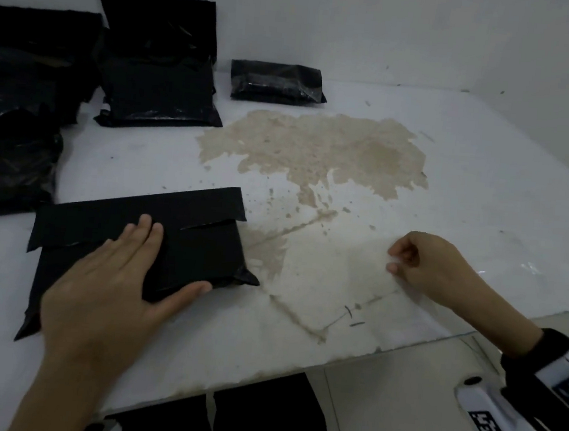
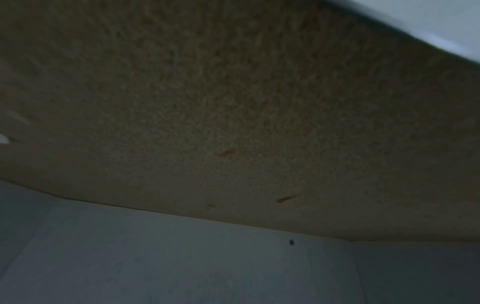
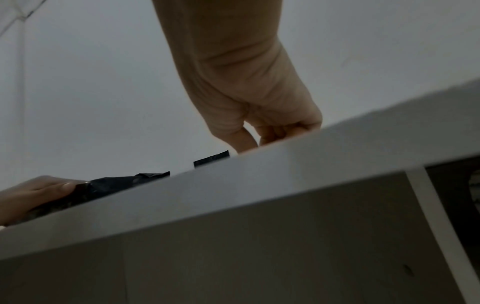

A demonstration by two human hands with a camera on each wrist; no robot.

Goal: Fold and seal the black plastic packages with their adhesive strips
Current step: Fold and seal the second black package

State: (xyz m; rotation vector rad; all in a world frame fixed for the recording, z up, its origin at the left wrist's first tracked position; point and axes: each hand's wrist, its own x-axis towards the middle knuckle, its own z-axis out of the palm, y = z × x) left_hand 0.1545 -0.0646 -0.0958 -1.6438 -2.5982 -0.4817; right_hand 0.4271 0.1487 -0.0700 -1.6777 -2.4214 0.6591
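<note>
We have our left hand (image 1: 109,279) lying flat on the black package (image 1: 157,242) at the lower left of the head view, fingers straight across its folded flap (image 1: 145,217), thumb hooked over the near right edge. The package's long axis runs left to right across the frame, tilted a little up toward the right. Our right hand (image 1: 419,265) sits well apart at right centre, above the bare white table (image 1: 484,198); its fingers are curled toward the thumb as if pinching something thin and pale, but we cannot tell what, if anything, they hold. The left wrist view shows only skin and wall.

So the package lies to the left of the right hand's fingers, and the left hand is already on it. We judge the flap still needs pressing along its length; its right part shows a gap.

Nothing stands between the hands, only a brown stain (image 1: 316,149). Other black packages (image 1: 159,98) lie stacked at upper left, and one small one (image 1: 276,82) sits against the wall at top centre.
</note>
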